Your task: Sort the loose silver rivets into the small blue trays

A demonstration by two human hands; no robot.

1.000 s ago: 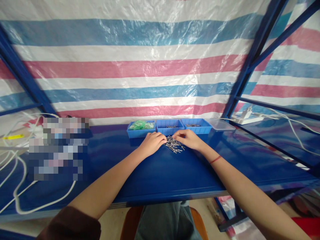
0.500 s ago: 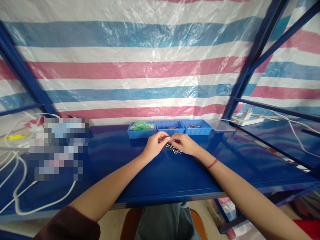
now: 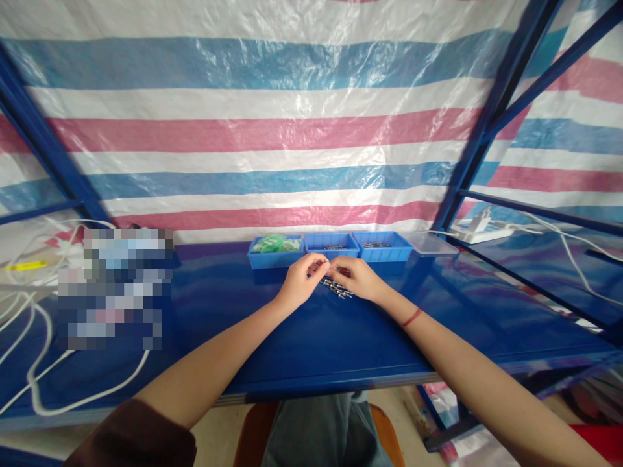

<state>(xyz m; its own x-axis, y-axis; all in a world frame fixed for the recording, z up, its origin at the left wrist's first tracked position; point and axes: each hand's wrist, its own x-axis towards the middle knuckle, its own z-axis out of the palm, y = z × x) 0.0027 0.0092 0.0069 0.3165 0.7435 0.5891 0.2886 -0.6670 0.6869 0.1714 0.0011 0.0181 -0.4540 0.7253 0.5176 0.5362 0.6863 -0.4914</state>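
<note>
My left hand (image 3: 305, 280) and my right hand (image 3: 359, 277) meet fingertip to fingertip above the blue table (image 3: 335, 350). Both are closed in a pinch; whatever lies between the fingertips is too small and covered to name. Just below them, partly hidden by my right hand, lies a small pile of thin silvery metal pins (image 3: 341, 290). Behind the hands three blue bins stand in a row. The left bin (image 3: 275, 259) holds green and white packets, while small metal parts lie in the middle bin (image 3: 321, 244) and the right bin (image 3: 389, 254).
A clear plastic lid (image 3: 435, 244) lies right of the bins. White cables (image 3: 41, 389) loop over the table's left side, near a blurred-out patch. On the right, a white power strip (image 3: 479, 228) sits beyond the blue frame. A striped tarp (image 3: 272, 136) hangs behind.
Both hands stay almost in place, fingertips still together, with only a slight shift of the fingers. The pile and the bins look unchanged.
</note>
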